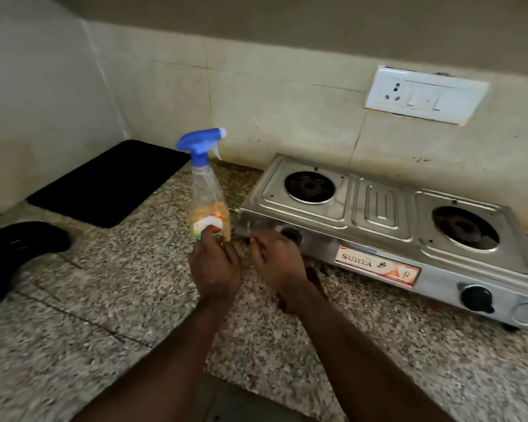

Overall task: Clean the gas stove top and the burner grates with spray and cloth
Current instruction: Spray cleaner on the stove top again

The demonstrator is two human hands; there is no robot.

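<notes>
A speckled stone desk [104,315] runs along a pale tiled wall, and both forearms reach in from the near edge towards its middle. The left grip [215,263] grasps the spray bottle [209,205] low down, with fingers and thumb curled around the labelled base. The bottle is roughly upright, its blue trigger head uppermost with the nozzle pointing right, and it holds orange liquid in its lower part. It sits just left of the gas stove [381,208], near that stove's front left corner. The right grip [276,260] is just beside the left one, in front of the stove's front panel, partly covering the left knob [290,234]. Its fingers are bent downward, but blur makes it impossible to tell whether they hold anything. A dark reddish patch [316,280] shows under its wrist, too blurred to name. The steel stove lies at a slant on the right, with two round burner wells, a right knob [476,299] and a label [377,269] reading SURYA. A black mat [110,181] lies in the far left corner, with a black curved thing [19,254] nearer on the left. A white switch plate [424,95] is on the far wall.
</notes>
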